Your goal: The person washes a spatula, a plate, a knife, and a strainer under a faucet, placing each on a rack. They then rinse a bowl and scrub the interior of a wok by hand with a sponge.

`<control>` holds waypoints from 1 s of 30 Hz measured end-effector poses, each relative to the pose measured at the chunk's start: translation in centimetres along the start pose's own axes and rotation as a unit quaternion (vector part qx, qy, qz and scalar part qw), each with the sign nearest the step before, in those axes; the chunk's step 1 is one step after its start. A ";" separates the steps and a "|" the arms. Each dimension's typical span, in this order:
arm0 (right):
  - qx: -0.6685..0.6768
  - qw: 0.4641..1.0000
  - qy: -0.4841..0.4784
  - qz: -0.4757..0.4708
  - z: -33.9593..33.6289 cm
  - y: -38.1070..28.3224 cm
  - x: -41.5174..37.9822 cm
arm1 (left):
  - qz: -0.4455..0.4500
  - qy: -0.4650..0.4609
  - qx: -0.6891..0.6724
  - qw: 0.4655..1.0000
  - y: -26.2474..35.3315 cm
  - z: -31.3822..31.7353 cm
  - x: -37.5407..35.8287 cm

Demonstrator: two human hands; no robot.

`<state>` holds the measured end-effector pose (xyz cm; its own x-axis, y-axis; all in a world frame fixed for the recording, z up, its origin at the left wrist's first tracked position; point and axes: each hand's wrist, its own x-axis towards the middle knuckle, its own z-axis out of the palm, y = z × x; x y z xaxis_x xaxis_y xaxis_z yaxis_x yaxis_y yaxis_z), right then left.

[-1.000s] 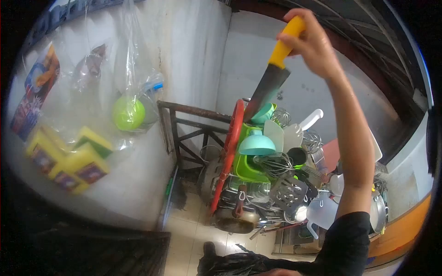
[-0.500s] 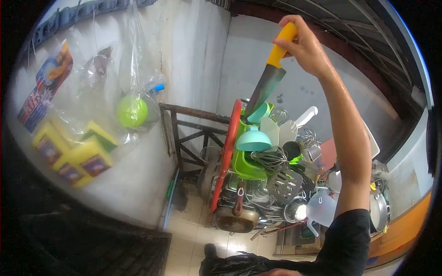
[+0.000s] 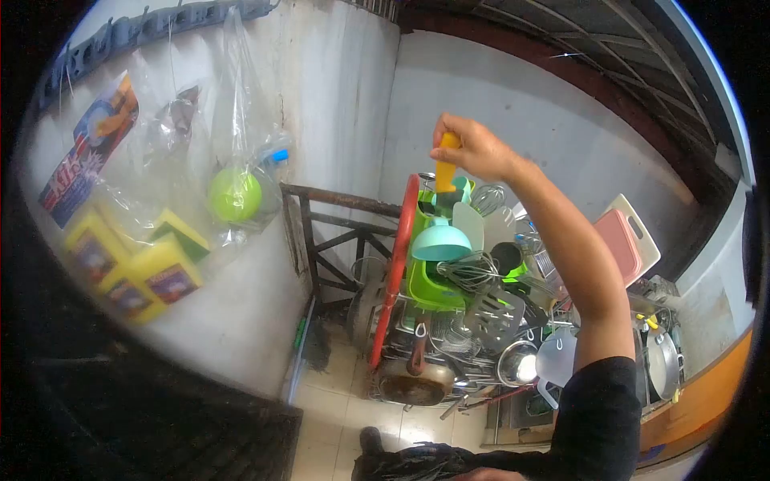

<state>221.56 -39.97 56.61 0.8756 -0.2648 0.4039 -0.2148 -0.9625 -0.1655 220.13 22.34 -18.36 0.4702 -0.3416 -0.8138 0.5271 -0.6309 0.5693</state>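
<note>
My right hand [image 3: 473, 148] is closed round the yellow handle [image 3: 447, 164] of a kitchen knife. The blade points down among the utensils, and most of it is hidden. Below stands a bright green holder [image 3: 433, 295] packed with tools. At its front are a mint-green ladle [image 3: 441, 242] and a wire whisk [image 3: 472, 272]. Beside them I see a grey slotted turner [image 3: 496, 319]. My left hand is out of view; a patch of skin at the bottom edge cannot be made out.
A red rim [image 3: 393, 272] runs along the rack's left side. A frying pan [image 3: 413, 383] hangs below, and cutting boards [image 3: 622, 244] stand at right. Bagged sponges [image 3: 132, 264] and a green ball [image 3: 234, 195] hang on the left wall. A dark railing [image 3: 345, 200] stands behind.
My right hand has moved down and left with the knife. Its blade, earlier largely visible above the green holder, is now mostly down among the utensils.
</note>
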 end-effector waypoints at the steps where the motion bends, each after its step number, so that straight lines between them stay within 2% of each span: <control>1: 0.001 1.000 -0.004 0.000 0.4 -0.2 -0.1 | -0.004 -0.001 -0.001 1.000 -0.2 0.0 0.0; 3: 0.096 0.990 -0.004 0.100 1.2 -0.7 -0.4 | -0.009 0.000 -0.003 1.000 -0.8 -0.2 -0.3; 7: 0.127 0.983 -0.042 0.125 0.6 -0.9 0.2 | -0.013 0.000 -0.001 1.000 -1.2 -1.0 -1.1; 9: 0.022 0.995 -0.056 0.084 -0.5 -1.3 0.8 | -0.016 -0.001 0.000 1.000 -1.6 -1.4 -1.5; 12: 0.012 0.999 -0.016 0.041 -1.9 -0.6 1.1 | -0.019 -0.001 0.000 1.000 -2.1 -2.0 -2.0; 16: -0.030 0.999 0.019 0.031 -6.0 -1.8 -1.8 | -0.019 -0.001 0.001 1.000 -3.1 -3.0 -3.4; 20: -0.066 0.996 0.054 0.011 -10.6 -3.3 -10.0 | -0.018 -0.014 -0.016 1.000 -4.0 -4.2 -5.3; 23: -0.062 0.993 0.097 0.011 -14.0 -3.8 -19.2 | -0.019 -0.061 -0.039 0.997 -3.3 -4.7 -5.4; 25: -0.141 0.974 0.090 0.151 -17.7 -6.4 -26.3 | -0.024 -0.123 -0.057 0.990 -2.0 -4.9 -4.7; 26: -0.170 0.978 0.102 0.059 -19.6 -6.6 -29.9 | -0.029 -0.129 0.020 0.991 -1.0 -4.7 -4.7; 27: -0.117 0.985 0.108 0.070 -21.0 -7.8 -34.1 | -0.030 -0.144 0.094 0.985 0.0 -4.1 -4.1; 29: -0.175 0.934 0.147 0.273 -23.1 -12.9 -41.4 | -0.021 -0.183 0.217 0.959 2.0 -2.1 -2.9; 30: -0.192 0.917 0.198 0.289 -23.9 -11.8 -47.3 | -0.012 -0.202 0.270 0.941 3.6 -0.5 -3.0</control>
<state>172.32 -17.47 60.99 0.3587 -0.6642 0.6559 -0.7964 -0.5843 -0.1562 220.98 21.37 -13.81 0.0979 -0.4913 -0.8655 0.0460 -0.8665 0.4971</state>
